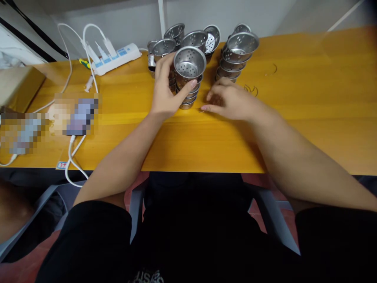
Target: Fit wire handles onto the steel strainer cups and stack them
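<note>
My left hand (pixel 167 90) is wrapped round a stack of perforated metal cups (pixel 189 72) near the back of the table, thumb in front and fingers on the far left side. The top cup's holed bottom shows from above. To the right, my right hand (pixel 228 98) hovers low over the wood with curled fingers; a thin curved wire (pixel 202 111) lies at its thumb tip, and I cannot make out whether it is pinched. Just behind that hand stands a second stack of cups (pixel 235 59). More perforated cups (pixel 194 39) crowd behind the left stack.
Several thin curved wires (pixel 251 90) lie right of my right hand, with another farther off (pixel 275 69). A white power strip (pixel 118 59) with plugged-in cables sits at the back left. Blurred phones (pixel 81 118), a syringe (pixel 88 83) and a cardboard box (pixel 25 88) are on the left.
</note>
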`<move>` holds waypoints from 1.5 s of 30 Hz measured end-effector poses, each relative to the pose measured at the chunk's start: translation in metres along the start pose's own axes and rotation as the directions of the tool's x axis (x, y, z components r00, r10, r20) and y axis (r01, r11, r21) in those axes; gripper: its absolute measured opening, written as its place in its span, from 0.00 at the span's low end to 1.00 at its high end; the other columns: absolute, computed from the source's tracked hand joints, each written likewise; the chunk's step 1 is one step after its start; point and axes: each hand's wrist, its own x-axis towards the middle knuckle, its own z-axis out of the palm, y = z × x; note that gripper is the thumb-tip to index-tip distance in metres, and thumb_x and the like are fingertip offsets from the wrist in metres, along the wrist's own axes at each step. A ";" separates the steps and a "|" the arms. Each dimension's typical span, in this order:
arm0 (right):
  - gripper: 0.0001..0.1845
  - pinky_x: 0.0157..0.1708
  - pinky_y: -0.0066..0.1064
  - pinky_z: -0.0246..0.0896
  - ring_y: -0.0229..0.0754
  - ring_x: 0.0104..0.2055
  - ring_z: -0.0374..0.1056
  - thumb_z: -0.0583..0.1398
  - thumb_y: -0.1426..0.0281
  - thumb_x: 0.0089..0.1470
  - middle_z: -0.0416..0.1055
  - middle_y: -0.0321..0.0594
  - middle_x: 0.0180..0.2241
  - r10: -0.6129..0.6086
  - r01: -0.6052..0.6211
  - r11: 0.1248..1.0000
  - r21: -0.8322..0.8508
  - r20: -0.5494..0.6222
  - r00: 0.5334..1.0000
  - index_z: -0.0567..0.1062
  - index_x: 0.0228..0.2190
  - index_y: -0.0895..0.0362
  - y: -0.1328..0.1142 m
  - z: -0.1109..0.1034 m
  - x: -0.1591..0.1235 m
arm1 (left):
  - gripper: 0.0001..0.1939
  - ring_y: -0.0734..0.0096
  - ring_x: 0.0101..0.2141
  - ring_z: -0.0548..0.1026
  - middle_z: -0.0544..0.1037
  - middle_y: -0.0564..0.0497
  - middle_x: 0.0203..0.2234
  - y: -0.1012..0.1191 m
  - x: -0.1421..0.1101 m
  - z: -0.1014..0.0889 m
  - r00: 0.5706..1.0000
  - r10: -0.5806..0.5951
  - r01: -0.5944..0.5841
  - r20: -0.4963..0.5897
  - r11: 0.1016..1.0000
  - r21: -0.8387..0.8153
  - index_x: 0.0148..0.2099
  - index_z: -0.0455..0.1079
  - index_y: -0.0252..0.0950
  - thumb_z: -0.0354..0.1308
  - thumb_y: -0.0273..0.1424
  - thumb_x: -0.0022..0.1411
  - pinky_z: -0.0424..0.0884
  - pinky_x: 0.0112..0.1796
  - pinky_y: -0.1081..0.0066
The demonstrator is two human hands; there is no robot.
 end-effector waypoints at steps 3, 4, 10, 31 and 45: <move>0.47 0.74 0.73 0.80 0.78 0.67 0.81 0.70 0.18 0.70 0.87 0.55 0.61 0.019 -0.019 1.000 -0.007 -0.025 0.999 0.89 0.62 0.44 -0.011 -0.002 -0.001 | 0.54 0.38 0.92 0.67 0.84 0.42 0.79 -0.010 -0.003 0.008 0.998 -0.032 0.030 -0.057 0.999 -0.035 0.92 0.63 0.59 0.73 0.73 0.78 0.68 0.91 0.37; 0.47 0.74 0.73 0.80 0.78 0.69 0.81 0.69 0.20 0.71 0.87 0.55 0.64 0.021 -0.021 1.000 0.004 -0.047 0.999 0.87 0.67 0.42 -0.017 -0.002 0.000 | 0.55 0.37 0.91 0.68 0.84 0.42 0.79 -0.023 -0.006 0.011 0.996 -0.050 0.047 -0.074 0.998 -0.051 0.93 0.62 0.58 0.72 0.73 0.78 0.68 0.90 0.37; 0.57 0.76 0.79 0.81 0.83 0.74 0.80 0.71 0.24 0.72 0.76 0.50 0.82 -0.014 0.024 0.996 0.089 -0.108 0.994 0.70 0.88 0.34 -0.052 -0.003 0.004 | 0.56 0.37 0.85 0.76 0.76 0.37 0.85 -0.139 -0.017 0.049 0.960 -0.124 0.089 -0.251 0.985 -0.149 0.93 0.58 0.55 0.58 0.80 0.80 0.74 0.85 0.37; 0.46 0.77 0.80 0.81 0.81 0.77 0.78 0.79 0.27 0.62 0.84 0.45 0.73 -0.006 0.051 0.975 0.218 -0.199 0.980 0.87 0.74 0.28 -0.058 -0.003 0.007 | 0.61 0.36 0.78 0.84 0.77 0.35 0.83 -0.148 -0.022 0.060 0.960 -0.203 0.165 -0.192 0.967 -0.194 0.93 0.53 0.53 0.57 0.82 0.76 0.83 0.76 0.35; 0.48 0.77 0.82 0.80 0.81 0.77 0.77 0.81 0.27 0.59 0.85 0.42 0.72 0.036 0.004 0.970 0.243 -0.161 0.986 0.85 0.75 0.21 -0.058 -0.001 0.006 | 0.53 0.32 0.91 0.65 0.68 0.40 0.91 -0.120 -0.019 0.045 0.967 -0.218 0.206 -0.129 0.974 -0.099 0.95 0.57 0.55 0.67 0.63 0.80 0.74 0.86 0.34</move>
